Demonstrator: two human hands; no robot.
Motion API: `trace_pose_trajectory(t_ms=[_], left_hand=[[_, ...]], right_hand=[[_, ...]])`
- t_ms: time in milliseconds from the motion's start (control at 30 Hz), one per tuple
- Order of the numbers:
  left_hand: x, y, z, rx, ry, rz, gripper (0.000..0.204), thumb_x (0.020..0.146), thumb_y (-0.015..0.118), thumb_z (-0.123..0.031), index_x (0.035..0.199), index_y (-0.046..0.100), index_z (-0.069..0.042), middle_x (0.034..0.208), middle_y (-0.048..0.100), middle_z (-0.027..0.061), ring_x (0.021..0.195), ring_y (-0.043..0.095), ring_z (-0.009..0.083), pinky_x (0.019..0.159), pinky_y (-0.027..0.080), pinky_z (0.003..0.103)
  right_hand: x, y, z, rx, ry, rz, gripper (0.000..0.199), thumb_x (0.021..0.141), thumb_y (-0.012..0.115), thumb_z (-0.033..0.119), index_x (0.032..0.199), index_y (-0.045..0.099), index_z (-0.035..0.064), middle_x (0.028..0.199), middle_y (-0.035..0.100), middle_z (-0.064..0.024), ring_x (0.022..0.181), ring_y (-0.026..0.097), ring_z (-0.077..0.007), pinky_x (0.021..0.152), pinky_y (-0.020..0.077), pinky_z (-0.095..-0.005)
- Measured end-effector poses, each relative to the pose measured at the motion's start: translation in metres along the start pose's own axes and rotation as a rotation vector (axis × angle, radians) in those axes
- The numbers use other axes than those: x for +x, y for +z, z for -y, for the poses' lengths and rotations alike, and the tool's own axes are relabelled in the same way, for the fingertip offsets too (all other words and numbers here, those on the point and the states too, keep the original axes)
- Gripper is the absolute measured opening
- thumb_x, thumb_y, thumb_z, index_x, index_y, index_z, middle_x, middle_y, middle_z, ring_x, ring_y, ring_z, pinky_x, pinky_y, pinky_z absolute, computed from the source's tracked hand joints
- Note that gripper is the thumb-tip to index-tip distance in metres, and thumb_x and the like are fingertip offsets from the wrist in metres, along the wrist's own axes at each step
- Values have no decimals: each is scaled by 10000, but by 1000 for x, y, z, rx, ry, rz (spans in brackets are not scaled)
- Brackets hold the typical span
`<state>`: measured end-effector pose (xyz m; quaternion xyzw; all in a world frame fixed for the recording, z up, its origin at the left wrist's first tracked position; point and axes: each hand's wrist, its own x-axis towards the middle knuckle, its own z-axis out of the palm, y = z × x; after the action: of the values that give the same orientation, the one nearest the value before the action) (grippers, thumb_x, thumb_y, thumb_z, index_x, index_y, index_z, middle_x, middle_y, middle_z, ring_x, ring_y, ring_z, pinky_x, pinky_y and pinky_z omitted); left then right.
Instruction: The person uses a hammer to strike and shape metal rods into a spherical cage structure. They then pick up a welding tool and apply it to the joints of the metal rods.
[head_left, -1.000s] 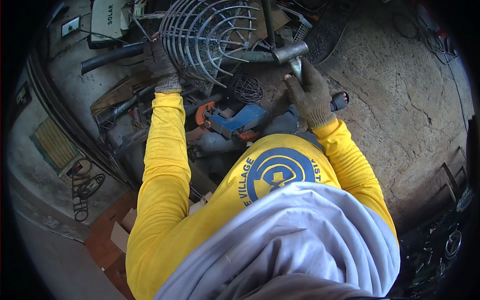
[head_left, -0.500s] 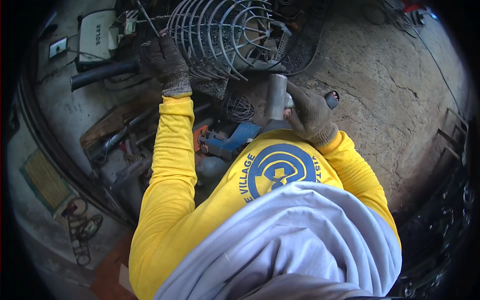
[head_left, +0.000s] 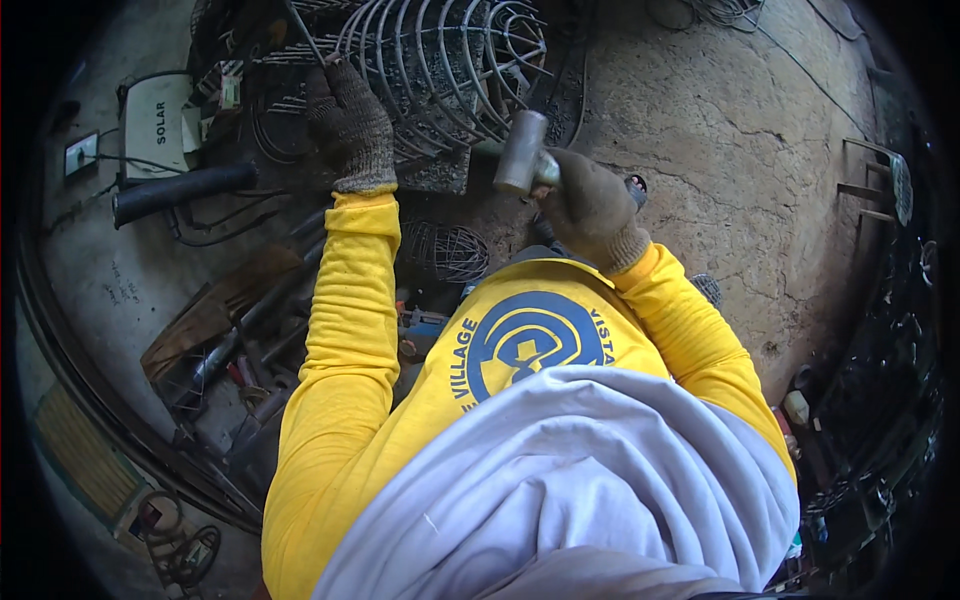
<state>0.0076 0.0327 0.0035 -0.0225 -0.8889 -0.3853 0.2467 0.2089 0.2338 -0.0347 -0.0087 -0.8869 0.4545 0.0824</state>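
My left hand, in a worn knitted glove, is closed round a thin metal rod that slants up and away from its fingers. Just right of it lies a rounded cage of curved metal bars, joined by cross bars. My right hand, gloved too, grips a hammer with a thick cylindrical metal head. That hammer head is raised near the cage's right lower side, in front of my chest. Most of its handle is hidden by the glove.
On the left stand a pale box and a dark cylinder. A smaller wire cage lies below the big one. Wood and metal scraps are heaped by my left arm. Cracked concrete floor spreads rightward, with a metal frame.
The hammer in my right hand has moved up and left, closer to the cage, and its head has tilted. My left hand still holds the rod. The whole view has shifted somewhat.
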Motion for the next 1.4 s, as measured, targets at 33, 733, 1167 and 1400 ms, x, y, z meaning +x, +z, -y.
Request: trace_pose_trajectory(t_ms=[33,733,1167,1400], left_hand=[[-1,0,-1,12,3,-6,388,1012,553,-369,1083,658,-2,835,661,124,750,611,249,690,466,356],[1,-6,-6,2,35,57,386,1014,558,-352,1093,662,10,886,679,121,804,621,245,754,480,372],[-1,-5,-5,19,72,7,368,1036,525,-362,1083,688,-36,858,695,115,753,655,245,681,501,347],[-1,-7,-12,3,-22,51,398,1029,531,-371,1098,680,-9,907,705,141,788,652,253,723,498,358]], right_hand=[[-1,2,3,10,-7,-1,451,893,697,280,1276,585,71,1021,691,-186,882,693,-370,741,555,-430],[18,7,2,25,-32,-81,427,919,659,308,1252,585,51,957,686,-188,837,694,-353,727,556,-431],[21,-5,20,10,-10,46,416,922,665,323,1244,591,71,922,692,-174,807,691,-375,708,552,-453],[17,-13,45,103,-38,-34,409,913,670,338,1218,601,74,932,693,-158,798,693,-358,706,556,-441]])
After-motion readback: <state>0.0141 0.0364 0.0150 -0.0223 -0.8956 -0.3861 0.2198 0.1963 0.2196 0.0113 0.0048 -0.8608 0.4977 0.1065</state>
